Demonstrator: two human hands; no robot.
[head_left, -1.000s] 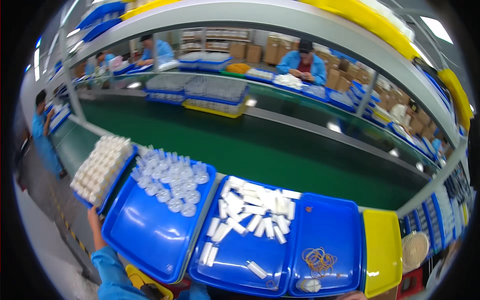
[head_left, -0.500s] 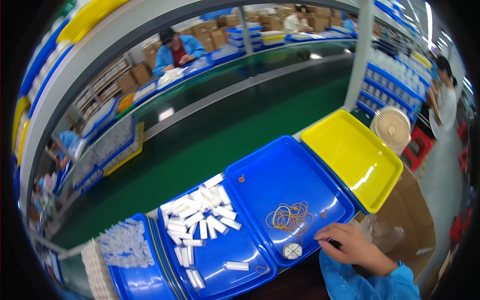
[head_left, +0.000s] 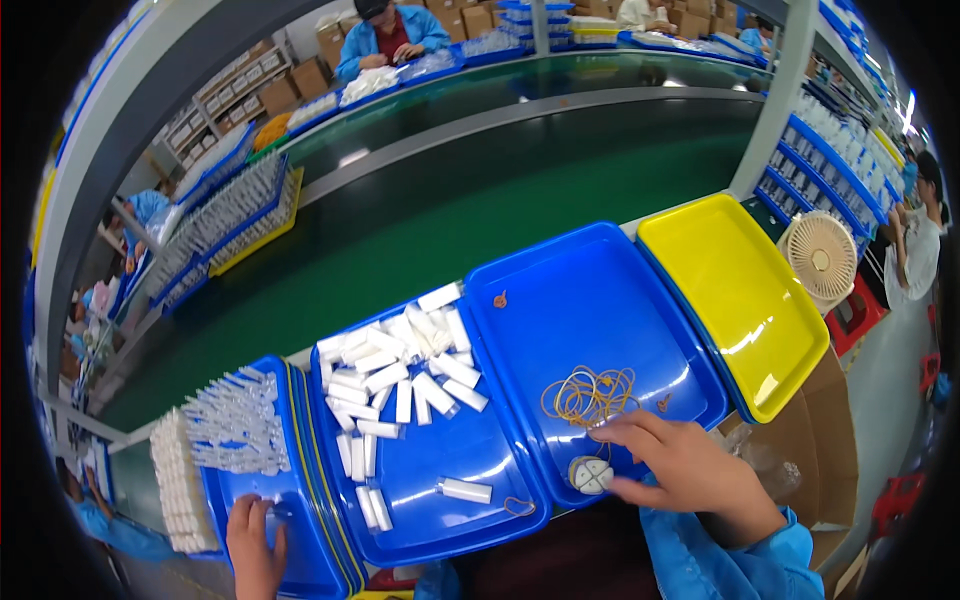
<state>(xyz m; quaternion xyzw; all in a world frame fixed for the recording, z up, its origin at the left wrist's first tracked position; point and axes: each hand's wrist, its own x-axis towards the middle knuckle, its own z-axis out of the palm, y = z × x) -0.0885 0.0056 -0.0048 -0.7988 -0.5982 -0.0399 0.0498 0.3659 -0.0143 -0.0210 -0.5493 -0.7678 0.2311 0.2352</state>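
Observation:
My right hand [head_left: 695, 475] reaches over the near edge of a blue tray [head_left: 590, 300]. Its fingers are stretched beside a tangle of tan elastic bands [head_left: 590, 398], with the thumb apart, close to a round white disc [head_left: 591, 475] marked into segments. I cannot tell whether it touches either one. Over a blue tray at the left, my left hand [head_left: 255, 550] has curled fingers. A small shiny, clear-looking bit shows at its fingertips, too small to name. Clear plastic pieces [head_left: 240, 420] lie in rows just beyond that hand.
Between the hands, a blue tray [head_left: 450, 545] holds many white blocks [head_left: 400, 365] and one loose band [head_left: 519, 506]. White parts [head_left: 180, 480] are stacked far left. A yellow tray [head_left: 735, 300], beige fan [head_left: 820, 258] and cardboard box [head_left: 815, 435] stand right. A green conveyor [head_left: 400, 240] runs behind; co-workers sit beyond.
The view has shifted. My left hand has come into sight over the left tray. My right hand has moved left, toward the bands and the white disc, its thumb and fingers spreading.

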